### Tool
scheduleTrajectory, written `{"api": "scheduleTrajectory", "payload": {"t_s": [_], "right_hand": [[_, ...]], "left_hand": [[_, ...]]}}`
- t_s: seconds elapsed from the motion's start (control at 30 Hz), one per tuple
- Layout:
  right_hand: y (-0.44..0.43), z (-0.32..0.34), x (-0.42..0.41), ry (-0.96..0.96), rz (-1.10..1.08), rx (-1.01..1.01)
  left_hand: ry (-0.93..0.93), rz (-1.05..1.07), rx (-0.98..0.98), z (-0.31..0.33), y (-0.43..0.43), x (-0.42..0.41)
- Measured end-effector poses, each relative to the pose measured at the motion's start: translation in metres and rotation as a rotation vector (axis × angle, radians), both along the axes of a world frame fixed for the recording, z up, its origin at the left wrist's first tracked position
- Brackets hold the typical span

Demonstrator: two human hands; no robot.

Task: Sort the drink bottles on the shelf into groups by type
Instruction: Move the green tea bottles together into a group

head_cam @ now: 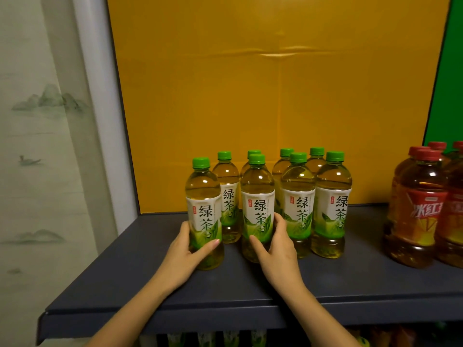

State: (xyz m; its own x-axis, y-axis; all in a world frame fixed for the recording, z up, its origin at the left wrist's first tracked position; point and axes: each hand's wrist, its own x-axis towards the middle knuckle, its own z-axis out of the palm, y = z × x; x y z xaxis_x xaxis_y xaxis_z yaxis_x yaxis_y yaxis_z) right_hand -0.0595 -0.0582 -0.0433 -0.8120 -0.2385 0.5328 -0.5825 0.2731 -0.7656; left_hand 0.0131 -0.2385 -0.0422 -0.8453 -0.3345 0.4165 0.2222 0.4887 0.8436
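Observation:
Several green tea bottles with green caps and white-green labels stand grouped on the dark shelf [140, 279]. My left hand [184, 249] grips the lower body of the front-left green tea bottle [203, 196]. My right hand [275, 246] grips the lower body of the neighbouring front green tea bottle [257, 194]. Both bottles stand upright on the shelf. To their right are two more front green tea bottles [298, 196] and others behind. At the far right stands a group of red-capped iced red tea bottles [421, 209], partly cut off by the frame edge.
An orange back panel [275, 96] rises behind the shelf, with a green panel [448, 83] at the right. A white post and a painted curtain [37, 146] stand at the left. More bottles show dimly on a lower shelf [225, 339].

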Motion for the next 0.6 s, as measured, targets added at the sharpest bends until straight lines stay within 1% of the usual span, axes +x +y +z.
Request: {"api": "scheduleTrajectory", "payload": {"t_s": [0.23,0.47,0.6], "right_hand": [[-0.002,-0.004,0.001,0.13,-0.132,0.057],[-0.004,-0.003,0.001,0.115,-0.184,0.13],[0.001,0.0,0.006,0.117,-0.157,0.135]], "left_hand": [[0.007,0.049,-0.068,-0.007,0.013,-0.03],[0.021,0.052,-0.087,-0.008,0.025,-0.037],[0.026,0.12,-0.143,-0.006,0.029,-0.035]]}}
